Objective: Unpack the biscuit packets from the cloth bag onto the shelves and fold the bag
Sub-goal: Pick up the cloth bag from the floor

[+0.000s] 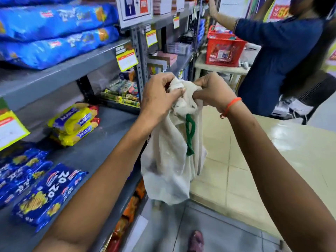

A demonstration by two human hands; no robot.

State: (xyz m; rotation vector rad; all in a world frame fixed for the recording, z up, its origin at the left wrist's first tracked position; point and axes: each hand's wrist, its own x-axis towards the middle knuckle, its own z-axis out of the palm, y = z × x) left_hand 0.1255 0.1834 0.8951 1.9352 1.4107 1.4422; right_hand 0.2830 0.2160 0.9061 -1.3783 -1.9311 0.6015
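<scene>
Pinching the cloth bag [169, 160] by its top edge, left hand [160, 95] and right hand [212, 91] let it hang limp, probably readying a fold; biscuit packets [74, 122] sit shelved left.

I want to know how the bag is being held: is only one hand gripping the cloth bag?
No, both the left hand and the right hand pinch the top of the cloth bag, which hangs below them.

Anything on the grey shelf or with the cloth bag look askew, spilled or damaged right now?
Nothing spilled or torn. The blue 20-20 biscuit packets lie slanted on the grey metal shelf rather than squared to its edge, and the yellow Marie packets sit in a loose, uneven stack. The cream cloth bag hangs crumpled from the left hand and right hand.
</scene>
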